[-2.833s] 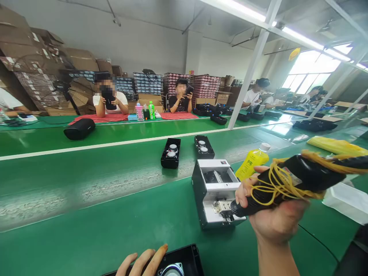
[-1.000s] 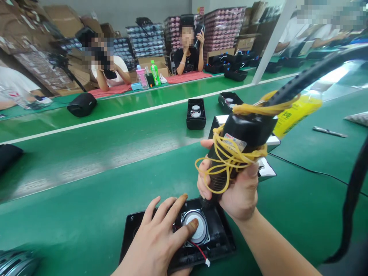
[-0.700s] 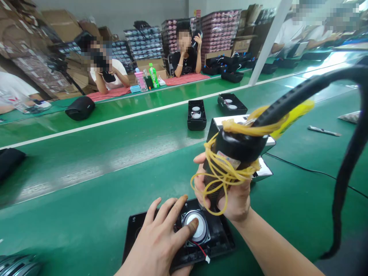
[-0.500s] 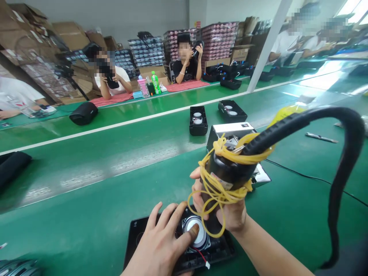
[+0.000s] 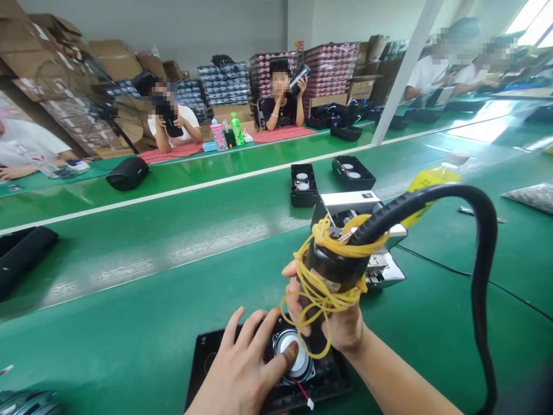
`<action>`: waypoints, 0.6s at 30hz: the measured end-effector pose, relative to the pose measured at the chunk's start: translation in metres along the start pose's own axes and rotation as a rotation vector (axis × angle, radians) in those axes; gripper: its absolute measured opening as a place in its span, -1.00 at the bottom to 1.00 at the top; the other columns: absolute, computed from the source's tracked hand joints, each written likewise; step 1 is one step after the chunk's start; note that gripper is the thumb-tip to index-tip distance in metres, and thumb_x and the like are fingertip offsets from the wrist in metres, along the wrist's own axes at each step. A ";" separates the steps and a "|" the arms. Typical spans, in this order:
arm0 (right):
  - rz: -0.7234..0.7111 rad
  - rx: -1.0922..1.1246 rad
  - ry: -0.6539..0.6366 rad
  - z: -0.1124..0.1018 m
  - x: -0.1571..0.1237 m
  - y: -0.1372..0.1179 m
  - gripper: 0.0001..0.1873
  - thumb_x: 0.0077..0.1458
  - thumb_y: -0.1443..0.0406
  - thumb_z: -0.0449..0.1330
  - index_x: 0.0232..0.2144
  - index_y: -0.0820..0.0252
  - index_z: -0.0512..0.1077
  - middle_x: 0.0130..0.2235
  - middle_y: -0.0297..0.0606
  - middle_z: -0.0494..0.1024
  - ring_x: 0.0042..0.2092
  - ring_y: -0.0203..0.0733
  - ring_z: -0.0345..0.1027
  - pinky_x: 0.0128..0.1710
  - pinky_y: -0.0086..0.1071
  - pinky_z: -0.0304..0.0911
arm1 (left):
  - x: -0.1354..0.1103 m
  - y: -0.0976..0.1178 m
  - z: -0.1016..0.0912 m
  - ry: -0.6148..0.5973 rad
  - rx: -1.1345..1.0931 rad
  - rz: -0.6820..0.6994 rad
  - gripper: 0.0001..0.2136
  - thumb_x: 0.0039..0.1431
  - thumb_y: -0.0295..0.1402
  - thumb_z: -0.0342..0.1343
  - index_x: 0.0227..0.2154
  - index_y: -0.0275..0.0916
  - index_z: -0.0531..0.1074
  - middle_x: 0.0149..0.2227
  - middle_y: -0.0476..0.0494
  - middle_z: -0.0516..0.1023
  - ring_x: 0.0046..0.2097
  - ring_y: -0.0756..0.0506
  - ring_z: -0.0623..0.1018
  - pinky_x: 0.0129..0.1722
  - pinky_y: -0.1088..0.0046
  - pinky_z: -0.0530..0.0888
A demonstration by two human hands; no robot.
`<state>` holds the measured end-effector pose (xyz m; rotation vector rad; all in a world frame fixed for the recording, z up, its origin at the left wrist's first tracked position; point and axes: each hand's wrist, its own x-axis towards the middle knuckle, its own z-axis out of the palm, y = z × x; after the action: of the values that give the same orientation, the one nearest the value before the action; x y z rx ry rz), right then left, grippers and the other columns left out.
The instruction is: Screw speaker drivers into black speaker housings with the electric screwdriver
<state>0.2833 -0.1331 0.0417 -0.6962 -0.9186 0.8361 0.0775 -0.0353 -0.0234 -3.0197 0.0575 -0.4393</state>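
Screwdriver (image 5: 333,270) clenched in right hand (image 5: 343,325), left hand (image 5: 242,369) splayed on speaker (image 5: 303,362), feeder box (image 5: 351,201) behind.

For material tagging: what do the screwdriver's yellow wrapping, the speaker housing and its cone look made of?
Yellow wrapping: likely rubber bands, thin slack loops. Speaker housing: matte black plastic, seemingly moulded. Cone: silvery sheen, metal or coated plastic.

A speaker panel (image 5: 205,363) is lying on the bench (image 5: 129,323) at six o'clock, the left hand (image 5: 244,372) resting on its driver (image 5: 300,360) and the right hand (image 5: 345,328) holding a screwdriver (image 5: 332,271) upright over it. A screw feeder (image 5: 367,204) is standing behind it at one o'clock, a bottle (image 5: 427,181) at two, two open housings (image 5: 303,184) at twelve.
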 end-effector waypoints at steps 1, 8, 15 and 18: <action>0.005 0.002 0.001 0.000 0.000 0.000 -0.25 0.19 -0.41 0.19 -0.26 0.15 0.48 -0.58 -0.40 0.30 -0.65 -0.34 0.10 -0.68 -0.47 0.00 | 0.000 0.000 0.000 -0.003 0.005 0.001 -0.38 0.28 0.19 0.26 0.30 0.06 0.44 0.40 -0.30 0.39 0.35 -0.40 0.36 0.44 -0.23 0.19; 0.044 0.015 0.024 -0.003 -0.006 0.008 -0.25 0.16 -0.36 0.27 -0.05 0.15 0.57 -0.53 -0.35 0.38 -0.64 -0.30 0.15 -0.69 -0.44 0.04 | -0.001 0.003 0.014 0.054 0.004 -0.037 -0.62 0.39 -0.06 0.23 0.22 0.13 0.51 0.32 -0.20 0.48 0.32 -0.33 0.41 0.46 -0.17 0.18; -0.034 0.021 0.099 0.005 -0.005 -0.022 -0.31 0.24 -0.30 0.25 0.13 0.01 0.57 -0.45 -0.33 0.44 -0.61 -0.27 0.20 -0.69 -0.41 0.15 | 0.001 -0.001 0.018 0.182 0.150 0.013 -0.55 0.41 -0.41 0.17 0.26 0.21 0.46 0.31 -0.11 0.52 0.32 -0.23 0.47 0.50 -0.01 0.19; -0.213 -0.048 0.274 -0.004 -0.008 -0.064 -0.43 0.30 -0.28 0.19 0.05 -0.12 0.64 -0.49 -0.37 0.41 -0.61 -0.24 0.25 -0.65 -0.35 0.27 | -0.002 -0.007 0.006 0.155 0.221 0.071 -0.56 0.50 -0.25 0.13 0.36 0.24 0.37 0.39 -0.20 0.46 0.37 -0.29 0.46 0.31 0.06 0.46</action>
<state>0.3037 -0.1726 0.0880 -0.7202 -0.7510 0.5166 0.0775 -0.0276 -0.0292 -2.7539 0.1176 -0.6270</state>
